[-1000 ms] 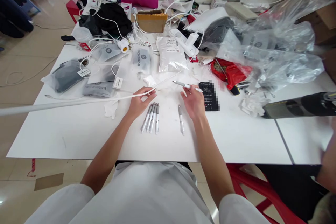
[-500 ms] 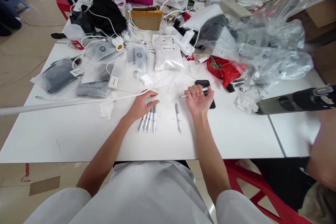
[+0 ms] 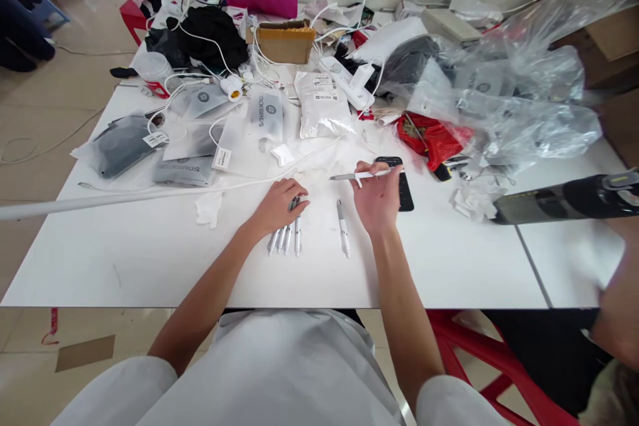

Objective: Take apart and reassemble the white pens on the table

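My left hand (image 3: 279,206) rests over a row of several white pens (image 3: 298,239) with grey grips. Its fingers are bent and apart from the thumb, around the pens' upper ends, which it partly covers. My right hand (image 3: 375,206), palm up, holds another white pen (image 3: 367,175) sideways between thumb and fingers, its grey tip end pointing left. Between the hands a single pen (image 3: 343,229) lies on the white table (image 3: 319,279). A black phone (image 3: 407,194) lies just behind my right hand, partly hidden by it.
Packaged items in frosted bags (image 3: 184,170) lie at the left, with a white cable (image 3: 239,185) across the table. Behind are a white parcel (image 3: 324,110) and a cardboard box (image 3: 287,45). At right are a red bag (image 3: 434,140), crumpled tissue (image 3: 474,200) and a dark bottle (image 3: 559,198).
My left hand's fingers have curled down over the pens' grips. My right hand has turned the pen it holds, so more of the pen shows. The view has shifted slightly.
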The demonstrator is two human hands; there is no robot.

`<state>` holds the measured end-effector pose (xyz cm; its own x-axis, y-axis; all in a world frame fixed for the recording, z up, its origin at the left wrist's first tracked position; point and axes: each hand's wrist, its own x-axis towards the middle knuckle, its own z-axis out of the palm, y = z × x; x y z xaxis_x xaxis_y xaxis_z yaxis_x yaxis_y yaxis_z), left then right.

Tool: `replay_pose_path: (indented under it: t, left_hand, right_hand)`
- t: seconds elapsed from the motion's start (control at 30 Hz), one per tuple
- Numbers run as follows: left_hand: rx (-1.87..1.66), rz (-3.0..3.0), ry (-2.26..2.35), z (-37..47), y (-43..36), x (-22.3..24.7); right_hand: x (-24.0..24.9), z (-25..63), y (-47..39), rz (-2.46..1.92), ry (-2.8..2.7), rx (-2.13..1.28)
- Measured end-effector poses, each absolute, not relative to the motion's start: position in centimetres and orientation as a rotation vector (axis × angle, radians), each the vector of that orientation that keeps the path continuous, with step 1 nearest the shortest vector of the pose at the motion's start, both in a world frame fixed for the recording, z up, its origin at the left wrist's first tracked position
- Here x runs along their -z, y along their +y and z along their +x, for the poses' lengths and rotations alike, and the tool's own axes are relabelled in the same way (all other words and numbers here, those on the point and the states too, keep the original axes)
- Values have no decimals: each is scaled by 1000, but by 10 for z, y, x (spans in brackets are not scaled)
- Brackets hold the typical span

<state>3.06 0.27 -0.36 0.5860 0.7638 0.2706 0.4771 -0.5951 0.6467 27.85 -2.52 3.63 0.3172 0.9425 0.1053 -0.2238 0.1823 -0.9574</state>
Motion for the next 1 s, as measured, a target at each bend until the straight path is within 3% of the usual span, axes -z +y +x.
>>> replay_pose_path:
  t: [0.27, 0.53, 0.67, 0.83, 1.0]
  left_hand:
    - [-750, 2308, 1025, 33, 1, 5]
    - [-761, 2333, 1027, 33, 2, 8]
    - [-746, 2336, 1011, 32, 3, 7]
    - [-726, 2325, 990, 30, 4, 6]
    - [-740, 2336, 978, 29, 4, 6]
  right_hand:
    - [-18, 235, -126, -1356, -1701, -618]
    - [4, 195, -160, -1402, -2041, -524]
    - [-5, 209, -152, -1423, -2051, -464]
    - [3, 248, -147, -1853, -1770, -241]
    - [13, 270, -141, -1864, -1789, -258]
